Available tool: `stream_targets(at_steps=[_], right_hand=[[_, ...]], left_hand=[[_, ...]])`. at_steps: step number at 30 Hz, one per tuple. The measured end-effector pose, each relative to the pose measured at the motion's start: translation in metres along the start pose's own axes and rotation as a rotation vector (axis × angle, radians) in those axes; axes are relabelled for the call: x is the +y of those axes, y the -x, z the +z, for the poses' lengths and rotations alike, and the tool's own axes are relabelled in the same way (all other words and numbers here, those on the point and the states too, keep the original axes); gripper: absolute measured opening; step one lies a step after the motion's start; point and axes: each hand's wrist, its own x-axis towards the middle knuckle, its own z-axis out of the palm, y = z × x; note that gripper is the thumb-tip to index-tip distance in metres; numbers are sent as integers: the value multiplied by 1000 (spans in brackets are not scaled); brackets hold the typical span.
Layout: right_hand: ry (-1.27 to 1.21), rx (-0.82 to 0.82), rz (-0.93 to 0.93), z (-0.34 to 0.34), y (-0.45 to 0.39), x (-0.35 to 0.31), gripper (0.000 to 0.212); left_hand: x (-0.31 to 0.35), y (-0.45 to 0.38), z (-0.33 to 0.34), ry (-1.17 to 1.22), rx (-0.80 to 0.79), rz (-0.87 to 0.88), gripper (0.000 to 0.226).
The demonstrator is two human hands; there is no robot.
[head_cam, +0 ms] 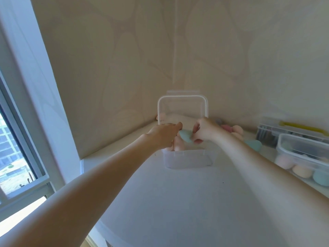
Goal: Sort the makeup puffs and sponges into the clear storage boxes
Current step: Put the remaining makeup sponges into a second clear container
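A clear storage box (188, 160) stands open in the middle of the white table, its lid (182, 106) tipped up behind it. Pale peach puffs (176, 146) lie inside. Over the box, my right hand (207, 130) pinches a teal sponge (185, 135). My left hand (164, 133) reaches into the box beside it, fingers curled down; what they touch is hidden. Loose pink and peach sponges (234, 130) and a teal one (255, 145) lie behind my right arm.
At the right edge a second clear box (302, 154) holds pink, orange and teal sponges. Behind it stands a clear organiser (277, 130) with a yellow item on top. The wall corner lies just behind the box, and a window frame (28, 97) is at the left.
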Motion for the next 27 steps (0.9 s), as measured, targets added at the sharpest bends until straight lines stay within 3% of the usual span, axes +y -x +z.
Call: stream_targets(at_steps=[3,5,7,9,14,17,19,22,27], right_hand=[[99,-23,7,14,3,4,8],[177,10,15,20,3,5,13],[226,14,58,21,2,4,12],[251,4,97,21,-2,5,29],[332,12,103,25,-5,7,28],[293,-37,91,25,-8,7,8],[240,-41,78,26,-12,10,24],[245,-39,83,27,-15,11,27],[206,-83,56,28,-15,8,19]], left_hand=[[2,0,0,-31,-7,22,54],[4,2,-1,-50,9,26,58],[6,4,0,-163,101,55,60],[6,4,0,-271,179,148,61],[4,-5,1,-277,58,281,61],[7,-11,0,-239,-16,231,49],[9,-13,-1,-238,-24,210,37],[10,-14,-3,-280,-23,184,24],[9,-9,-2,-293,56,147,47]])
